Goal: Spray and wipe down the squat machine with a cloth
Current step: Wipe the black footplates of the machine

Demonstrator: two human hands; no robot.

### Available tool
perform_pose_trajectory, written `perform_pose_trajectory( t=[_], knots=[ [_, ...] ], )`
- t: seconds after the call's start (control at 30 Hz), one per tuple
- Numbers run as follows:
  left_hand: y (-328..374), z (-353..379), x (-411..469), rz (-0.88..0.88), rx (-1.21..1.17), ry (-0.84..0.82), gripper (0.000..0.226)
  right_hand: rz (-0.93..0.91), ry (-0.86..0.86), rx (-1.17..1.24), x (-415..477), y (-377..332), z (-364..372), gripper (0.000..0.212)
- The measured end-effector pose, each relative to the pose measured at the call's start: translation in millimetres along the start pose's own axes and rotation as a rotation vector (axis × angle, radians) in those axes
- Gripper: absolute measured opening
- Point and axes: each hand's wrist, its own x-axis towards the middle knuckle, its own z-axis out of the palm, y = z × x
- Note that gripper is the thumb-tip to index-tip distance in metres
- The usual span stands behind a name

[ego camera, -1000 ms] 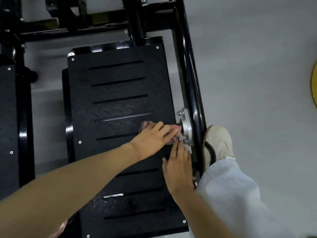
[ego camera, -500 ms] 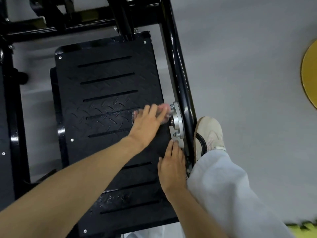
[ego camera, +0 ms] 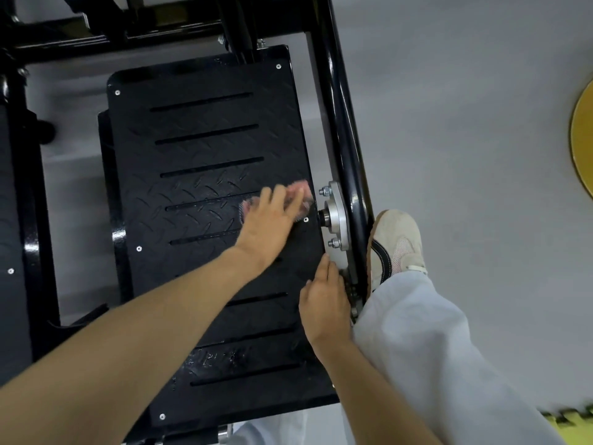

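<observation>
— Where is the cloth [ego camera: 300, 191]?
— It's pink and lies under the fingers of the left hand [ego camera: 271, 220], flat on the black footplate [ego camera: 205, 175] of the squat machine [ego camera: 179, 33], close to the plate's three o'clock edge. It pokes out past the fingertips toward one o'clock, and a little shows on the thumb side.
— And the grip on it?
— Spread, with straight fingers pressing the cloth down rather than pinching it. Hand and cloth are blurred, so I can't tell how the cloth is folded.
— The other hand?
— The right hand [ego camera: 325, 303] lies at five o'clock from the left one, on the plate's right edge. Its grip is flat too, fingers together and pointing to twelve o'clock, holding nothing.
— What's beside the cloth?
— At three o'clock from it there's a silver flange [ego camera: 337, 216] with bolts, fixed to the glossy black side tube [ego camera: 343, 139]. Cloth and flange are near but apart.
— Anything on the plate?
— Long slots across a diamond tread, and wet smears [ego camera: 221, 356] near its six o'clock end.
— Around the machine?
— A beige shoe [ego camera: 398, 239] and a pale trouser leg [ego camera: 433, 348] on the grey floor [ego camera: 465, 107], just outside the tube. A yellow disc [ego camera: 585, 146] sits at the view's three o'clock border, a strip of yellow-green foam mat [ego camera: 571, 415] at five o'clock and a second black plate [ego camera: 12, 220] at nine o'clock.
</observation>
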Motion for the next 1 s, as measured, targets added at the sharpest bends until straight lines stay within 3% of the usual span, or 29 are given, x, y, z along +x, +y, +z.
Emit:
perform_pose_trajectory(
  t=[0.13,0.27,0.33,0.4,0.47,0.53,0.6,0.67,0.77,0.83,0.9,1.0],
  knots=[
    [4.9,23.7,-33.7,0.432,0.14,-0.039,0.086,0.144,-0.027,0.242,3.4,2.5,-7.9,0.056],
    [-21.6,33.4,-37.2,0.659,0.265,0.003,0.09,0.256,0.006,0.351,4.2,2.0,-12.2,0.056],
    [-40.6,27.0,-26.6,0.54,0.244,-0.011,0.099,0.229,-0.02,0.355,1.8,0.5,-12.2,0.055],
    [-49.7,17.1,-21.6,0.235,0.187,-0.023,0.094,0.179,-0.033,0.314,-0.6,-1.9,-8.9,0.056],
    [-42.5,13.3,-23.8,-0.024,0.064,-0.047,0.089,0.132,-0.057,0.227,-2.7,-4.8,-6.9,0.067],
    [-21.3,11.0,-29.4,-0.148,-0.031,-0.046,0.085,0.07,-0.093,0.12,-5.3,-6.5,-6.4,0.084],
    [0.7,15.0,-37.7,-0.122,-0.076,-0.02,0.08,0.036,-0.119,0.065,-7.7,-6.0,-5.2,0.097],
    [17.8,22.4,-51.0,0.022,-0.088,-0.012,0.081,0.042,-0.134,0.043,-9.4,-5.0,-4.3,0.104],
    [22.8,34.4,-72.0,0.231,-0.071,-0.046,0.085,0.036,-0.132,-0.003,-12.5,-3.6,-4.5,0.106],
    [6.4,40.9,-82.1,0.25,-0.047,-0.049,0.08,0.016,-0.133,-0.054,-16.6,-7.2,-5.4,0.105],
    [-18.1,44.8,-87.8,0.145,-0.039,-0.05,0.078,0.002,-0.152,-0.137,-20.5,-10.2,-6.9,0.104],
    [-66.3,47.7,-97.4,-0.208,-0.053,-0.056,0.085,-0.057,-0.156,-0.25,-23.8,-17.6,-6.7,0.103]
  ],
)
